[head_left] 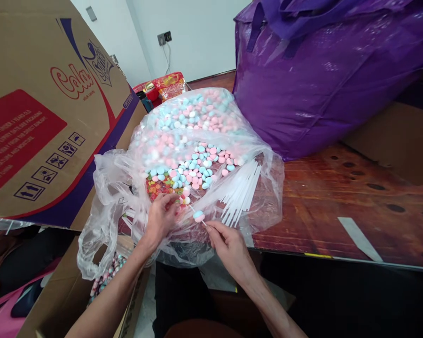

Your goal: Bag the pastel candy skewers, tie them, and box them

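My right hand (229, 241) pinches a thin white stick (204, 223) between thumb and fingertips. A pale blue and a pink candy (199, 216) sit side by side on that stick. My left hand (162, 213) reaches over a pile of small red, orange and green gummy candies (158, 185), its fingers partly stretched out and a little blurred. I see nothing held in it. Just behind lie loose pink, blue and white oval candies (195, 171), spilling from a large clear plastic bag (211, 134). A fanned bunch of white sticks (241, 192) rests on the plastic at right.
A big printed carton (31, 108) stands at left, and a bulky purple bag (313, 80) at the back right of the wooden table (313, 197). Below left, an open carton (52, 295) holds finished-looking candy sticks (107, 277). Red packets (169, 85) lie behind.
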Demonstrator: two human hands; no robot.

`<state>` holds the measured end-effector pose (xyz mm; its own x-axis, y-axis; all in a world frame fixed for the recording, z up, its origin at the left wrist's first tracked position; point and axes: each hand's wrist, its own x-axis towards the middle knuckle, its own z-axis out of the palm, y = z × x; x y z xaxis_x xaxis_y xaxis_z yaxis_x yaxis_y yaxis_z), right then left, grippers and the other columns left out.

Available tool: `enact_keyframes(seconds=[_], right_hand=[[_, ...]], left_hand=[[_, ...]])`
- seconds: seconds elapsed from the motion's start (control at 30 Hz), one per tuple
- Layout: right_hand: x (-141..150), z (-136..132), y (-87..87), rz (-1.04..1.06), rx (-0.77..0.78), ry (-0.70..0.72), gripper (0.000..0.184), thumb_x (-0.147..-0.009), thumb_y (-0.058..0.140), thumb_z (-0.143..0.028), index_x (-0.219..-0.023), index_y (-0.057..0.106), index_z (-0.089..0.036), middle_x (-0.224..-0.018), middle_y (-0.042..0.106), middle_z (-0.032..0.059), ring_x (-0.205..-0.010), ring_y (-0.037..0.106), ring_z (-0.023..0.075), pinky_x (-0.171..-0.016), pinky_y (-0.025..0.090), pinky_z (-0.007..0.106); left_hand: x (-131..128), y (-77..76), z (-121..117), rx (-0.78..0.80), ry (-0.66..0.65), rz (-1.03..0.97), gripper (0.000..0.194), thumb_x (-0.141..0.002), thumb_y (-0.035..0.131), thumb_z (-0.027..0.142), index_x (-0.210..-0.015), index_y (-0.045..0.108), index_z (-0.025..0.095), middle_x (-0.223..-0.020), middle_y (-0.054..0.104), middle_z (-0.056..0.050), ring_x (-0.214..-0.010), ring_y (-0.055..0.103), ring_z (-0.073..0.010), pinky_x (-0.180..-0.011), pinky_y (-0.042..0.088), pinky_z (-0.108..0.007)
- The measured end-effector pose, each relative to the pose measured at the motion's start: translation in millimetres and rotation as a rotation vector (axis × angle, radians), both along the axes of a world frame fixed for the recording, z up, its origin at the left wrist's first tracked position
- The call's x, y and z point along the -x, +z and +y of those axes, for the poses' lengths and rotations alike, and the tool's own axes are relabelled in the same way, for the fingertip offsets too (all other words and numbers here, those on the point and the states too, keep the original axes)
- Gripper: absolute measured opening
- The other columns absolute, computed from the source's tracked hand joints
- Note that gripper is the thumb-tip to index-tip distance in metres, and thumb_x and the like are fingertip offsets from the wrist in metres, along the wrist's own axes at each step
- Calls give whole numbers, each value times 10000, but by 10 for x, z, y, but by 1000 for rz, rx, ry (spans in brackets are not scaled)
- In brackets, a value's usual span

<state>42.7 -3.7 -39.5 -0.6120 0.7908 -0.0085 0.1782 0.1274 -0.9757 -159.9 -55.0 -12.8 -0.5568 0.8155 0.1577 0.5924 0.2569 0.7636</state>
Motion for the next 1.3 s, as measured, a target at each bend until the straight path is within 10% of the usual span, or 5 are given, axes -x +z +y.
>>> enact_keyframes(seconds=[0.27, 0.77, 1.3], right_hand=[[-127, 61, -17, 150, 101, 0, 328, -939, 490, -352, -955, 737, -137, -553, 465, -37, -507, 447, 117, -495, 355, 225], [-230, 36, 13, 41, -190, -58, 260, -974, 477, -274, -801, 647, -179, -624, 567, -13, -538, 484, 114, -511, 343, 225], [40, -282, 48, -11, -230, -65, 258, -989, 435, -256, -793, 593, -197, -586, 534, -31, -484, 466, 108, -498, 349, 224]], left_hand=[[-401, 129, 86, -164, 7, -724, 315, -648, 855, 293, -869, 675, 159, -848, 720, -29, -749, 657, -136, -732, 522, -259], [-642, 130, 43, -214, 35, -650, 267, -714, 818, 332, -894, 719, 161, -797, 730, -35, -693, 654, -136, -656, 518, -246], [-732, -61, -166, -370, 190, -1029, 272, -755, 800, 356, -829, 603, 183, -942, 766, -52, -853, 721, -176, -752, 549, -280]])
